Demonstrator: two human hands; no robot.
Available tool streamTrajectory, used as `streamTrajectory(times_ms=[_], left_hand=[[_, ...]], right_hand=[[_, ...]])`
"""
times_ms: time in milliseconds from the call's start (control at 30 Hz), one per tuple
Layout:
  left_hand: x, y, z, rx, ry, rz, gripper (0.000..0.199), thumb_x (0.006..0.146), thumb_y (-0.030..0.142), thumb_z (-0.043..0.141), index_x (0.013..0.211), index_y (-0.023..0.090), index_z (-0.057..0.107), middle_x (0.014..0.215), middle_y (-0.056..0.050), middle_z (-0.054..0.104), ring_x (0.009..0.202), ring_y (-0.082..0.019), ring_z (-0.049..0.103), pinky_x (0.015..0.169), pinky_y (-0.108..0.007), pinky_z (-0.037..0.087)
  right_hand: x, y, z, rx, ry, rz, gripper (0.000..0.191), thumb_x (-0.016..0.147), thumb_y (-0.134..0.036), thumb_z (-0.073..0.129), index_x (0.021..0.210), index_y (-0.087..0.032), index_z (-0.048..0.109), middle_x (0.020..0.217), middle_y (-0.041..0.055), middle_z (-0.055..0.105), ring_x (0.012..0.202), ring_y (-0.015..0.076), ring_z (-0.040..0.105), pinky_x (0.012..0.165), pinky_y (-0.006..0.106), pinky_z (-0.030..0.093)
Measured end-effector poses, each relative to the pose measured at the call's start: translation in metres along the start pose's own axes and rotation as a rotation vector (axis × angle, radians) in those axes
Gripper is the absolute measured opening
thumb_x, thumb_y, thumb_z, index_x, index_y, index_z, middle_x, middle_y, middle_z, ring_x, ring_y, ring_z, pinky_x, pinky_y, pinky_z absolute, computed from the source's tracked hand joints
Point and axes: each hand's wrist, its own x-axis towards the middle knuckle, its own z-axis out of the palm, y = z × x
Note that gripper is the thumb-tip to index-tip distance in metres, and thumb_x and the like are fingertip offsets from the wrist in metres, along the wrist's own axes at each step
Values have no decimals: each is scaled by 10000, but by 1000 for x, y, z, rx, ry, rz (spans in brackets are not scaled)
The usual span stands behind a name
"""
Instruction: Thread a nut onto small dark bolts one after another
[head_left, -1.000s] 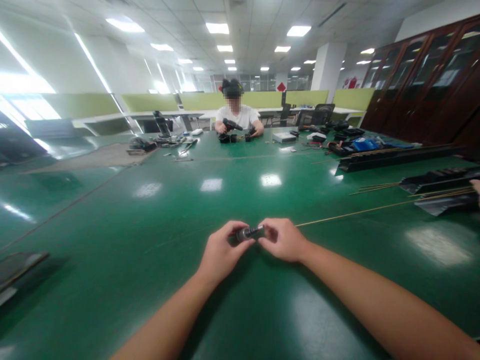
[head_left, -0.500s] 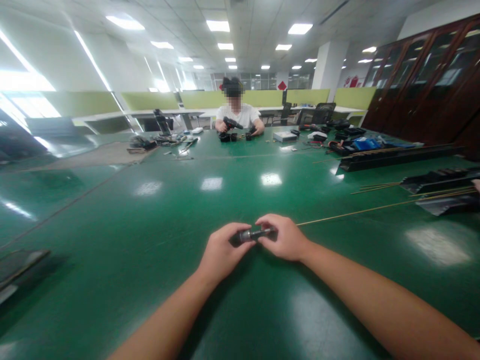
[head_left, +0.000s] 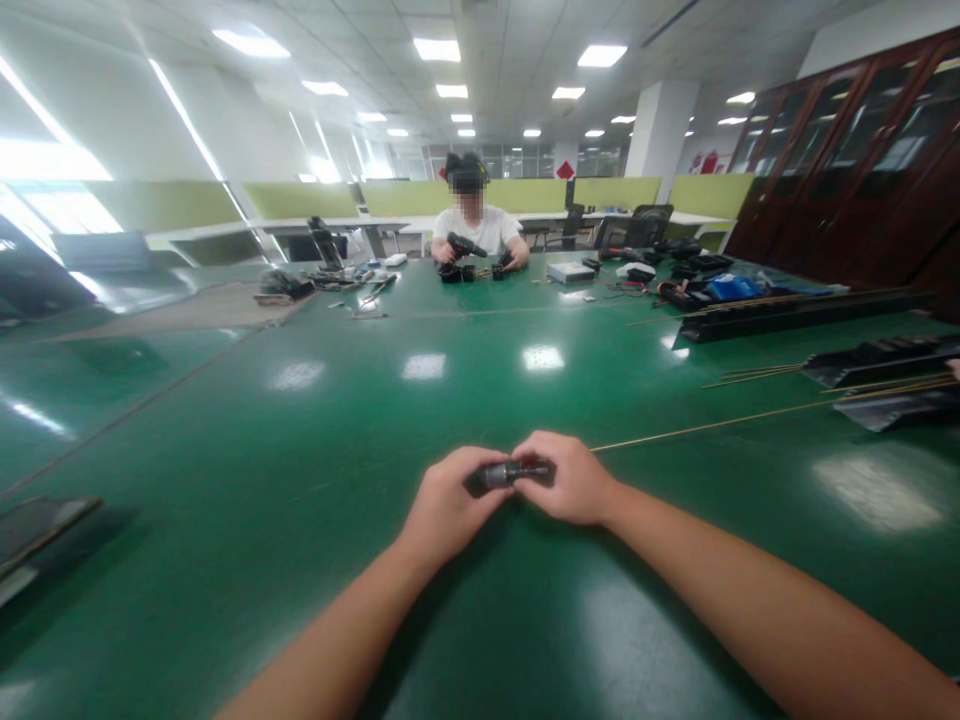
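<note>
In the middle of the near table, my left hand (head_left: 448, 500) is closed around the thick end of a small dark cylindrical part (head_left: 495, 476) with a grey metallic band. The part lies roughly level, pointing right. My right hand (head_left: 571, 478) curls around its thinner right end, thumb and fingertips touching it. Something dark red shows inside the right hand, too small to name. The fingertips of both hands nearly meet. A thin brass-coloured rod (head_left: 705, 428) runs rightward from behind my right hand; whether it touches that hand is hidden.
Across the green table (head_left: 337, 400) sits a person (head_left: 487, 232) holding a black power drill (head_left: 465, 246). Long dark channels (head_left: 787, 318) and more thin rods lie at the right. Tools and a blue item (head_left: 733, 288) clutter the far right. A flat dark object (head_left: 45, 530) rests at the left edge.
My right hand's fingers have shifted slightly on the part, closer to my left hand's fingertips. The dark red bit shows more plainly. Otherwise the scene is nearly unchanged.
</note>
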Motion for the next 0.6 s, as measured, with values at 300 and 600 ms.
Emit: streamTrajectory(times_ms=[300,600], left_hand=[[0,-1,1,-4,-15,14,235,783,252,729,1014,222,695,975,-38,712,883,-186,665,820,-307,539],[0,2,1,6,-11,-3,215,780,249,716,991,215,702,964,-46,715,876,-195,666,815,-313,539]], right_hand=[[0,0,0,-1,-24,-6,144,787,-204,672,930,-196,684,858,36,673,768,166,611,728,275,478],[1,1,0,19,-32,-24,104,798,-218,678,897,-194,691,831,32,674,752,161,612,707,271,467]])
